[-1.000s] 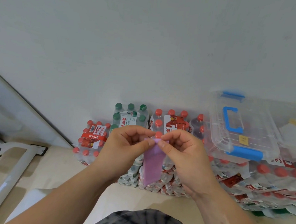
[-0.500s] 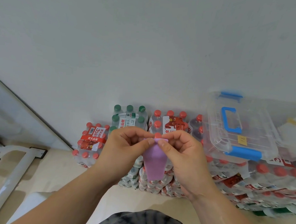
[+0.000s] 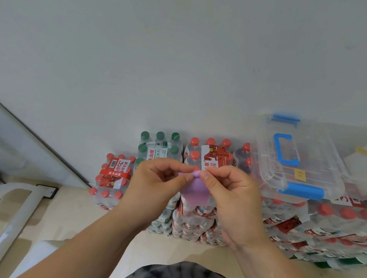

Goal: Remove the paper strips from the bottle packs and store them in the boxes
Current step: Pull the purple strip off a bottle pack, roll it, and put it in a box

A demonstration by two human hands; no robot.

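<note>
Purple paper strip (image 3: 193,189) pinched at its top by left hand (image 3: 159,186) and right hand (image 3: 234,196).

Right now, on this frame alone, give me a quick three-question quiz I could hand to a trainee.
1. Which hand pinches the purple strip: A left only, B right only, C both?
2. Fill in: the pack behind the left hand has ___ caps.
3. True or false: the clear box rests on bottle packs.
Key: 1 C; 2 green; 3 true.
</note>
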